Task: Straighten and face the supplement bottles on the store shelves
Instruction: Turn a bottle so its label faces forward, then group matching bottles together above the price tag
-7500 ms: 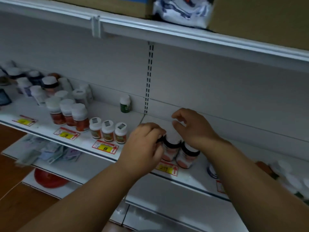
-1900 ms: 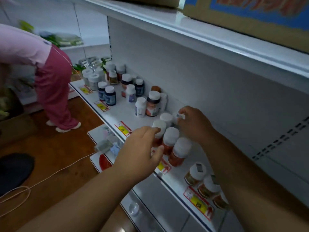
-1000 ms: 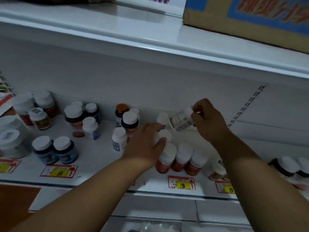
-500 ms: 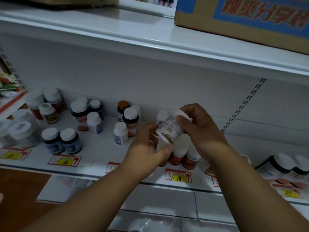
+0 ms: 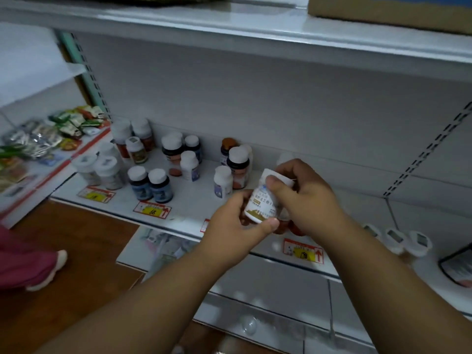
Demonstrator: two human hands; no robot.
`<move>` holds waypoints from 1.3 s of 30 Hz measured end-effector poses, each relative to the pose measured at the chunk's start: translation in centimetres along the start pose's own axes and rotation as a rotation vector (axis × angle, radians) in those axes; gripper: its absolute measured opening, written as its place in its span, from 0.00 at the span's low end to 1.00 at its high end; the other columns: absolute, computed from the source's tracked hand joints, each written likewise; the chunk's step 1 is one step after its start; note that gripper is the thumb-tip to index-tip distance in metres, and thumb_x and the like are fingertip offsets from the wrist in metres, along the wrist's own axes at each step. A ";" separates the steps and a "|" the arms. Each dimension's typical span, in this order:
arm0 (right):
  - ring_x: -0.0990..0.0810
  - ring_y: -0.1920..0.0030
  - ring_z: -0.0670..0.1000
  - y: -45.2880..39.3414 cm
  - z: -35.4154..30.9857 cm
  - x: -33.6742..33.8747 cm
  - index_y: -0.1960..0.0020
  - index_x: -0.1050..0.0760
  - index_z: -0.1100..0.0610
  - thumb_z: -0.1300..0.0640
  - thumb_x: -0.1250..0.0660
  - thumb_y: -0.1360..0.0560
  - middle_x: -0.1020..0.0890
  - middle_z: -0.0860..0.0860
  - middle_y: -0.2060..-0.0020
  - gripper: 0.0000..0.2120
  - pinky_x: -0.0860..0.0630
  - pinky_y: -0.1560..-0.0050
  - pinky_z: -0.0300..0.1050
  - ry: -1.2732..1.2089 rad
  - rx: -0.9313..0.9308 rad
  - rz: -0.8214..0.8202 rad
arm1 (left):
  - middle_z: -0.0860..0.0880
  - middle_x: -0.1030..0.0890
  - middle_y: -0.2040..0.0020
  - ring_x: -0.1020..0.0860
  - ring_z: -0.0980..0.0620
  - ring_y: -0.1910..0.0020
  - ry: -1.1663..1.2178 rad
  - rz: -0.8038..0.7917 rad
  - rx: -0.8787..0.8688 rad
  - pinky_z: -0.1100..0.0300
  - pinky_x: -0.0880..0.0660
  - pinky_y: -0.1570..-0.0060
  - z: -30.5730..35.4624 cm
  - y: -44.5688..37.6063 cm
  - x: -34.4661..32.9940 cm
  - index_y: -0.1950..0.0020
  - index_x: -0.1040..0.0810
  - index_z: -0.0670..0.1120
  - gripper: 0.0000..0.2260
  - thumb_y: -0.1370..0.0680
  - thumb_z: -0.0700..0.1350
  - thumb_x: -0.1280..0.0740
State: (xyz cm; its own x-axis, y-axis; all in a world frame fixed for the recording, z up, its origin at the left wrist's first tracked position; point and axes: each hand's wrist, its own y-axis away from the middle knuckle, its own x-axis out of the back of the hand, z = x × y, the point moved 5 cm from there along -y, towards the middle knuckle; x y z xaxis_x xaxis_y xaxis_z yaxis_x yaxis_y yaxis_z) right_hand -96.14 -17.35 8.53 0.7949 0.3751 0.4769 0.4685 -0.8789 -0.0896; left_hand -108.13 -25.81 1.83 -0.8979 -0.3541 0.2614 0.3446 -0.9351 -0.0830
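A small white supplement bottle (image 5: 263, 203) with a gold-and-white label is held tilted above the front of the white shelf (image 5: 189, 213). My left hand (image 5: 237, 226) grips its base and my right hand (image 5: 304, 198) grips its cap end. Behind my hands, orange-brown bottles (image 5: 283, 227) stand in a row, mostly hidden. To the left stand two dark blue bottles (image 5: 150, 185), a small white bottle (image 5: 222, 181), a dark-collared bottle (image 5: 238, 166) and several more bottles further back.
Three white-capped bottles (image 5: 396, 240) stand at the right near the shelf edge, beside a dark bottle (image 5: 457, 267). Yellow price tags (image 5: 152, 210) line the edge. Snack packets (image 5: 38, 139) lie on the left shelf. A person's pink leg and shoe (image 5: 30, 267) are on the wooden floor. A cardboard box (image 5: 388, 8) sits above.
My right hand lifted the white bottle from the back of the shelf and brought it forward; my left hand left the row and took its base. The view shifted right.
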 end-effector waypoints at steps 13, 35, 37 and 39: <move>0.21 0.56 0.38 -6.7 -11.0 -23.2 0.53 0.26 0.42 0.52 0.28 0.28 0.20 0.40 0.54 0.09 0.23 0.58 0.35 0.015 0.181 -0.043 | 0.60 0.24 0.41 0.24 0.62 0.46 -0.310 0.104 -0.081 0.58 0.24 0.47 -7.0 -2.1 26.0 0.31 0.36 0.59 0.29 0.29 0.64 0.31; 0.24 0.54 0.52 -19.0 -9.9 -39.1 0.51 0.26 0.55 0.53 0.33 0.27 0.23 0.53 0.50 0.07 0.26 0.54 0.47 0.626 -0.021 -0.251 | 0.47 0.27 0.37 0.31 0.48 0.38 -0.964 0.105 -0.260 0.56 0.32 0.36 -16.3 -10.6 37.7 0.32 0.32 0.45 0.35 0.28 0.69 0.43; 0.23 0.52 0.53 -19.2 -10.1 -39.0 0.49 0.26 0.56 0.54 0.35 0.26 0.22 0.54 0.50 0.08 0.24 0.52 0.49 0.630 -0.027 -0.256 | 0.47 0.27 0.36 0.30 0.48 0.37 -0.951 0.114 -0.273 0.56 0.33 0.36 -16.3 -10.4 37.6 0.32 0.32 0.44 0.35 0.28 0.69 0.43; 0.23 0.52 0.53 -19.5 -10.9 -39.0 0.46 0.27 0.58 0.54 0.36 0.24 0.22 0.54 0.50 0.10 0.26 0.53 0.48 0.646 0.026 -0.204 | 0.46 0.27 0.35 0.31 0.48 0.35 -0.925 0.116 -0.274 0.55 0.33 0.35 -16.4 -10.4 37.7 0.30 0.34 0.43 0.37 0.28 0.70 0.43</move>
State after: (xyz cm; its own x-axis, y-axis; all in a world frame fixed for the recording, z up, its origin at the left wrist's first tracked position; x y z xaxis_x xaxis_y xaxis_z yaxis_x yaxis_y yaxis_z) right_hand -140.49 -18.09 1.23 0.3035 0.2747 0.9124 0.6005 -0.7986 0.0406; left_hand -150.02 -29.65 -3.21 -0.2514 -0.4017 0.8806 0.2367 -0.9077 -0.3465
